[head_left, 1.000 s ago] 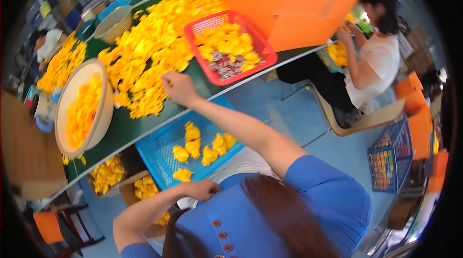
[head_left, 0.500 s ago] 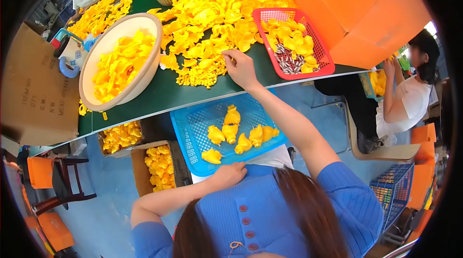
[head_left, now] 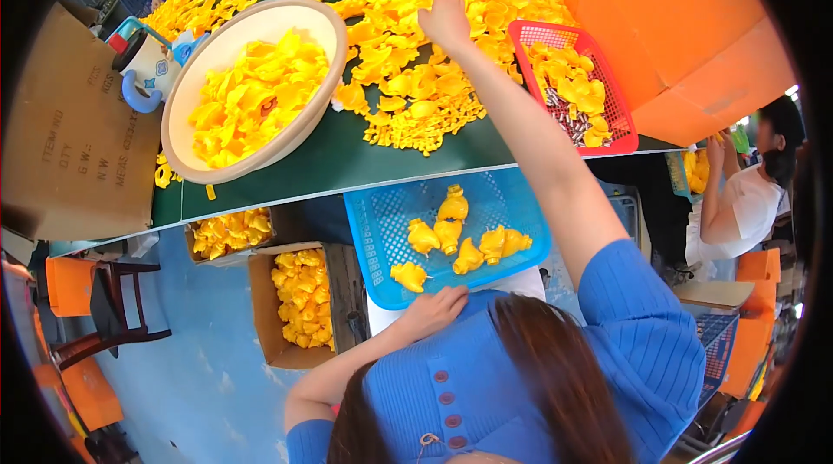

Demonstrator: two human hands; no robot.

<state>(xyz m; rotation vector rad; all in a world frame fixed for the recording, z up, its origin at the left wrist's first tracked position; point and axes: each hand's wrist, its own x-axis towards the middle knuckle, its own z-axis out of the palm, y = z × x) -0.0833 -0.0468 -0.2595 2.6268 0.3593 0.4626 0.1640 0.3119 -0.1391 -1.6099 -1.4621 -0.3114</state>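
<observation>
R hand (head_left: 444,20) is at yellow parts (head_left: 425,82) on tabletop (head_left: 321,160); grip: can't tell. L hand (head_left: 434,310) is nr 6 o'clock rim of blue tray (head_left: 380,234); grip: ditto. Red basket (head_left: 551,35) sits at parts' 4 o'clock, cream basin (head_left: 260,23) 9 o'clock.

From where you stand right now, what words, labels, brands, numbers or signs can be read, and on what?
Brown cardboard box: dark printed lettering in several lines, which I won't copy out.
White jug: blue flower-like marks, no readable words.
Large orange box: no lettering visible.
Far background: too small or blurred to read.
</observation>
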